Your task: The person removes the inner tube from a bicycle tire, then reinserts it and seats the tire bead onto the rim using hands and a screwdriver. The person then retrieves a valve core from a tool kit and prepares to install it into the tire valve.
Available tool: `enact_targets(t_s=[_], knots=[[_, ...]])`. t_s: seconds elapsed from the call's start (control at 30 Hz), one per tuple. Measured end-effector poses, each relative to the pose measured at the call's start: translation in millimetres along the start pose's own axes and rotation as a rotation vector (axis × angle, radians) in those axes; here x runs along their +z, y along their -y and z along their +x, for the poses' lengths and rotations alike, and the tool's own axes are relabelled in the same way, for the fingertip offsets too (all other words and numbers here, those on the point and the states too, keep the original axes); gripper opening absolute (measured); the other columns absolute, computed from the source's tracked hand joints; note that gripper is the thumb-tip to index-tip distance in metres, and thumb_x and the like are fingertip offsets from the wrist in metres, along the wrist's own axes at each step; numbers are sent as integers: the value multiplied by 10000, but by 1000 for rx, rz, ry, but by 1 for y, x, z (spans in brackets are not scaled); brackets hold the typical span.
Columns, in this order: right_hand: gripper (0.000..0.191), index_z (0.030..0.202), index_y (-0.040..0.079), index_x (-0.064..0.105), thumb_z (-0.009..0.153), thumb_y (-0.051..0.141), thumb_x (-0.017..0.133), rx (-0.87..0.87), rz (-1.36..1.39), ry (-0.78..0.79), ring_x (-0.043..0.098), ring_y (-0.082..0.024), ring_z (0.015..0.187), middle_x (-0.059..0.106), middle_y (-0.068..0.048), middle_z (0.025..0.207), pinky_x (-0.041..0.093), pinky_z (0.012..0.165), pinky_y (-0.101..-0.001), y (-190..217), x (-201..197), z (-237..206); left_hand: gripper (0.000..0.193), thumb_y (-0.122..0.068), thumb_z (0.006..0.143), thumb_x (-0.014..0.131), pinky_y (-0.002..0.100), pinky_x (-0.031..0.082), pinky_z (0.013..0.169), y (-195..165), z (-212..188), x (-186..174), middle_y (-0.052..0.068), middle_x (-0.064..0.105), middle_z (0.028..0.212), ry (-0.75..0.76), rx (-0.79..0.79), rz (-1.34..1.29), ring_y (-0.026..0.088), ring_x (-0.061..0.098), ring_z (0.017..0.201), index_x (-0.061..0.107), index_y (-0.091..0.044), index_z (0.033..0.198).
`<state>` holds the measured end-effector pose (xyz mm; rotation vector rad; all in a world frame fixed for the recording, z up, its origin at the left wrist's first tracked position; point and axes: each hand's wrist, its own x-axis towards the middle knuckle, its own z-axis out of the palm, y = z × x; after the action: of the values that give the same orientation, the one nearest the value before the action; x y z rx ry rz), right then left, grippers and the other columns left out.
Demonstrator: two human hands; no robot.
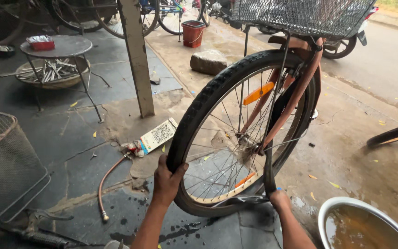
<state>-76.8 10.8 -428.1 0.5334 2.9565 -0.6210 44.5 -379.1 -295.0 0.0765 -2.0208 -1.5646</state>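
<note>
A bicycle front wheel [217,87] with a black tyre, silver spokes and orange reflectors stands in front of me, under a wire basket [300,16]. My left hand [166,182] grips the tyre at its lower left. My right hand [278,199] is at the wheel's lower right, closed on a black inner tube [269,170] that hangs out of the tyre. The bike's fork [295,97] is rust-coloured.
A metal basin of brown water [332,212] sits at the bottom right. An orange hose [104,184] and a white card lie on the wet floor at the left. Beyond stand a pillar [137,55], a round metal table [63,46], a rock [208,61] and a red bucket [193,33]. Another wire basket [5,161] stands at the left.
</note>
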Motion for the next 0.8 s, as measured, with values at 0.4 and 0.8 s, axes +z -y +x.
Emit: enact_targets(t_s=[0.4, 0.8], knots=[[329, 1110, 70, 730, 951, 335, 616, 56, 123, -191, 723, -438, 989, 735, -253, 1078, 564, 831, -533, -14, -53, 28, 400, -267, 856, 787, 381, 533, 690, -7, -3, -3, 108, 694, 820, 18, 96, -49, 210, 657, 753, 545, -23, 1061], [446, 1231, 28, 547, 979, 393, 590, -67, 593, -406, 713, -433, 877, 691, -265, 1024, 536, 747, -545, -42, -68, 29, 413, -288, 860, 781, 384, 517, 639, -6, -2, -2, 109, 631, 714, 38, -83, -7, 213, 601, 660, 519, -30, 1048]])
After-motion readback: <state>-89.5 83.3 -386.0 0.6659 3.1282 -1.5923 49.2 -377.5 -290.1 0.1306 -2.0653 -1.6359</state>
